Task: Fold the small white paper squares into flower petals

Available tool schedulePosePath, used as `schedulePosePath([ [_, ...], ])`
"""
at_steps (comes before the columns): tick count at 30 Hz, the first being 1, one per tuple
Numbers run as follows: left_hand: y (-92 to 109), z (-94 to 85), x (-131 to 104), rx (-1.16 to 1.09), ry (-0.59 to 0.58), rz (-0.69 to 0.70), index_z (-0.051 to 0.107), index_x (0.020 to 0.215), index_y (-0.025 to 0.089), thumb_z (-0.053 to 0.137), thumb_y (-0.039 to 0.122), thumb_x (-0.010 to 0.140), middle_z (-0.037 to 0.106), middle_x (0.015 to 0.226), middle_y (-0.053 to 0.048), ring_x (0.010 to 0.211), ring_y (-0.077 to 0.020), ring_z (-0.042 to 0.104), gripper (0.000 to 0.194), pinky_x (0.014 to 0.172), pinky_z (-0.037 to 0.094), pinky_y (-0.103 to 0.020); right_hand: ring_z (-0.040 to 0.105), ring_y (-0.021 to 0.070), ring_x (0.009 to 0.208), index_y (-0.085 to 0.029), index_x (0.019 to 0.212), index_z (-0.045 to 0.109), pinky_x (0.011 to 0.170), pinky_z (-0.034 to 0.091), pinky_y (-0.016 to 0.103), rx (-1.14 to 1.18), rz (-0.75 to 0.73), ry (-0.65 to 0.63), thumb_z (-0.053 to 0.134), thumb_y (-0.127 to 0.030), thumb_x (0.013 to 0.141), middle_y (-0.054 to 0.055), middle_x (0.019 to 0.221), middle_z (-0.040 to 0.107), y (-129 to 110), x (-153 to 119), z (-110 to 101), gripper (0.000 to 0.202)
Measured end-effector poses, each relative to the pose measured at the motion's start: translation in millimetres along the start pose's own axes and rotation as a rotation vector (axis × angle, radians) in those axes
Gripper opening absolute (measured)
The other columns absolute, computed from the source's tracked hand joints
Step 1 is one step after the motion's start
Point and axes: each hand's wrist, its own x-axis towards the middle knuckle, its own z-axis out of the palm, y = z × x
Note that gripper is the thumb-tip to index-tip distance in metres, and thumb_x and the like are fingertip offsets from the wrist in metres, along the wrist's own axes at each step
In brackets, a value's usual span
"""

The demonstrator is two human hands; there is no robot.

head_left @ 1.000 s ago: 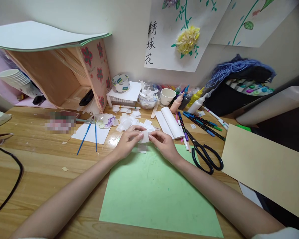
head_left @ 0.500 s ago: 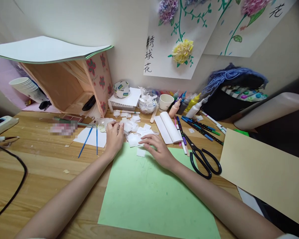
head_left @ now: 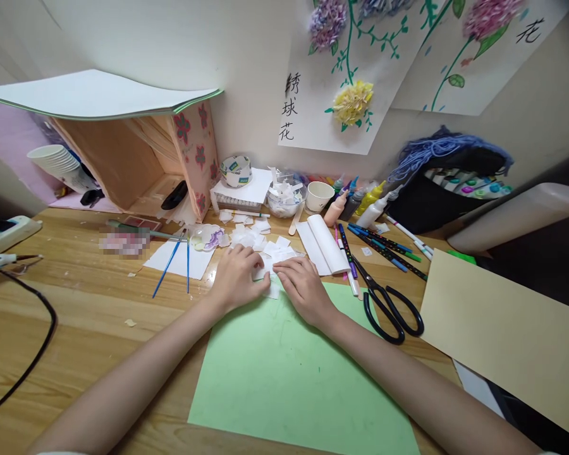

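Observation:
My left hand [head_left: 239, 278] is curled at the far edge of the green sheet [head_left: 303, 373], its thumb and fingers closed around a small white paper piece [head_left: 264, 268]. Facing it, my right hand [head_left: 306, 287] has its fingers together, the tips pinching the right side of that piece. The fingers partly cover the paper. Just below, a white paper square [head_left: 274, 291] lies on the green sheet. Beyond both hands is a loose pile of white paper pieces [head_left: 249, 238]. A palette with purple paint [head_left: 213, 237] sits to the left of the pile.
Large black-handled scissors [head_left: 384, 300] lie to the right, beside several pens [head_left: 384, 246] and a folded white paper [head_left: 329, 243]. Paint bottles [head_left: 336, 208], a paper cup [head_left: 319, 197] and a bowl of scraps [head_left: 286, 197] stand behind. Brushes [head_left: 171, 268] lie left, near an open box [head_left: 189, 158].
My left hand has moved right from the pile onto the green sheet's edge, uncovering the purple paint. My right hand's fingers have closed together, and the hands now meet at the paper.

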Motion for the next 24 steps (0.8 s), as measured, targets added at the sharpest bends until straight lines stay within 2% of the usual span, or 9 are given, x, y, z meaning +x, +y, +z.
schedulePosePath([
  [2,8.6,-0.9,-3.8,0.091,-0.053,0.037,0.056,0.079,0.019,0.057,0.032,0.075,0.06,0.081,-0.007,0.083,-0.024,0.052,0.014,0.075,0.037,-0.038,0.048,0.0241,0.101,-0.021,0.104,0.066,0.092,0.037,0.045,0.012,0.001,0.013,0.04,-0.026,0.094,0.006,0.105,0.067,0.2,0.3,-0.2,0.029],
  [5,17.9,0.4,-8.6,0.228,-0.07,0.013,0.056,0.079,0.016,0.049,0.023,0.081,0.06,0.08,-0.01,0.079,-0.0247,0.053,0.01,0.071,0.037,-0.038,0.049,0.0241,0.101,-0.022,0.104,0.066,0.092,0.038,0.045,0.024,-0.001,0.02,0.04,-0.026,0.094,0.005,0.104,0.067,0.3,0.9,-0.3,0.028],
  [9,19.4,3.5,-11.1,0.262,-0.077,-0.041,0.056,0.078,0.016,0.043,0.018,0.086,0.06,0.079,-0.01,0.075,-0.0242,0.054,0.015,0.067,0.038,-0.037,0.049,0.024,0.101,-0.022,0.105,0.066,0.093,0.038,0.045,0.03,0.009,0.01,0.039,-0.026,0.094,0.006,0.105,0.066,0.2,1.2,-0.3,0.029],
  [14,16.3,1.0,-10.1,0.01,-0.005,-0.171,0.055,0.083,0.018,0.045,0.018,0.087,0.062,0.08,-0.006,0.076,-0.0211,0.057,0.01,0.063,0.039,-0.032,0.049,0.0241,0.102,-0.021,0.105,0.066,0.092,0.039,0.044,0.042,0.004,0.005,0.039,-0.026,0.094,0.006,0.105,0.066,0.8,0.7,0.0,0.03],
  [19,14.8,-0.1,-6.9,-0.324,0.101,-0.264,0.056,0.088,0.02,0.045,0.021,0.087,0.064,0.087,-0.004,0.081,-0.018,0.059,0.011,0.068,0.044,-0.03,0.049,0.0244,0.101,-0.02,0.102,0.066,0.091,0.041,0.044,0.052,-0.007,0.016,0.042,-0.023,0.092,0.007,0.103,0.066,1.1,0.6,1.8,0.026],
  [24,15.7,-0.3,-4.3,-0.476,0.216,-0.36,0.056,0.087,0.019,0.048,0.024,0.086,0.062,0.088,-0.003,0.08,-0.0165,0.058,0.009,0.07,0.046,-0.03,0.049,0.0248,0.102,-0.02,0.101,0.064,0.091,0.041,0.043,0.044,-0.012,0.017,0.044,-0.02,0.089,0.008,0.104,0.065,1.2,0.7,1.4,0.023],
])
